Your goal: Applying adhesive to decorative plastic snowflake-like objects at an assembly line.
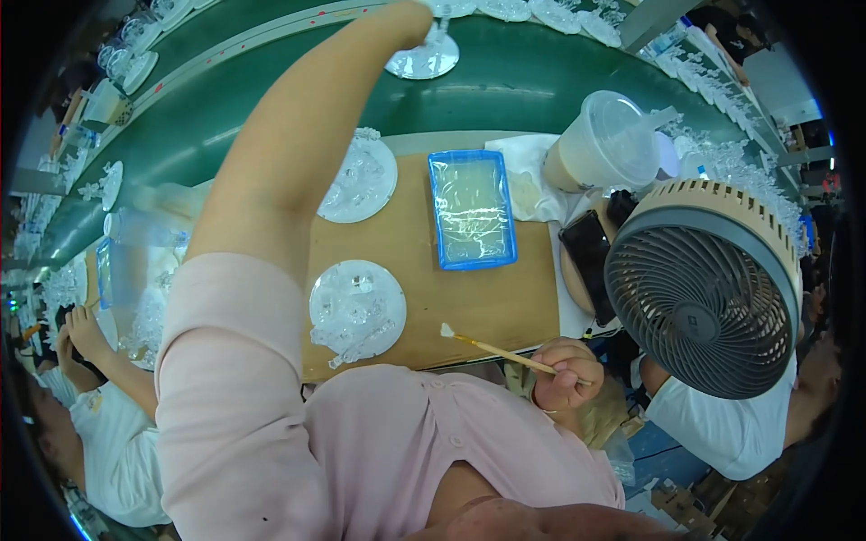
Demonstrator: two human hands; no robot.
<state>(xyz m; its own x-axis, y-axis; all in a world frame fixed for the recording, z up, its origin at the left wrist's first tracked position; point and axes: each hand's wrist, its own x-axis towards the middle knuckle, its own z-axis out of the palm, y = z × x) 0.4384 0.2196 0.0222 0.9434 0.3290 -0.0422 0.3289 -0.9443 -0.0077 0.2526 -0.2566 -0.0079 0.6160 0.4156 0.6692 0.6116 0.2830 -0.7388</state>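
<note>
**Brush [496, 349] in right hand [568, 371], left arm [280, 153] extended**

Lower right of centre, the right hand's fingers are clenched around the brush handle; the bristles point left. Left of centre, a round white base [393, 298] carrying clear pieces lies on the brown desk [505, 307]. Farther up, a blue-rimmed tray [478, 263] occupies the centre, with a second base [384, 171] to its left. At the upper edge, the left hand [409, 20] is beside a third base [424, 66]; its finger state cannot be determined.
</note>
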